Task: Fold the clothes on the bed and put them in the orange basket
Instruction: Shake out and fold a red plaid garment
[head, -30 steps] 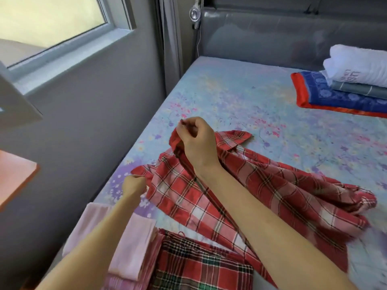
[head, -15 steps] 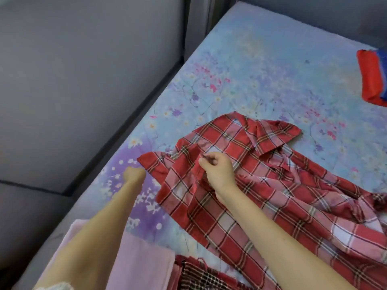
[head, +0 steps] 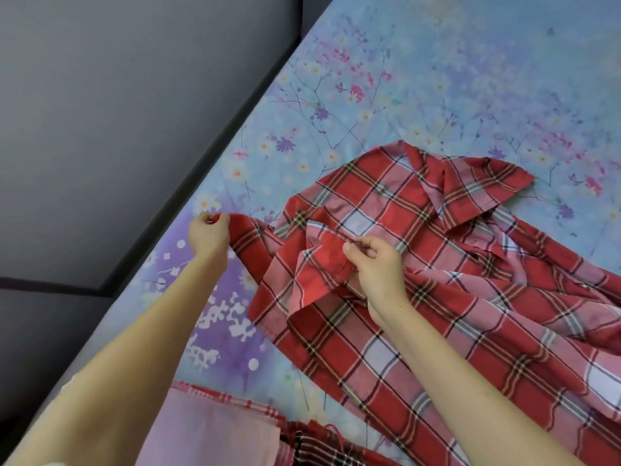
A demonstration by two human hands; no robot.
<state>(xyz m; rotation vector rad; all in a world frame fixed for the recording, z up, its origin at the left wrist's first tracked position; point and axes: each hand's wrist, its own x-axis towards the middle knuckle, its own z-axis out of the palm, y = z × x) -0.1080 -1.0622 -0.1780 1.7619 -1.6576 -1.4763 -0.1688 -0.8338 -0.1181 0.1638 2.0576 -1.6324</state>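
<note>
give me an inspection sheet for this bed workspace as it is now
surface: flowered blue sheet, with clothes lying on it
job's things: red checked shirt spread out unfolded, collar at the far side; pink cloth and dark checked cloth at the near edge; basket not in view
clutter: nothing seen
hands: left hand grips the shirt's left edge; right hand pinches a fold near its middle
cables: nothing seen
surroundings: grey wall along the bed's left side
</note>
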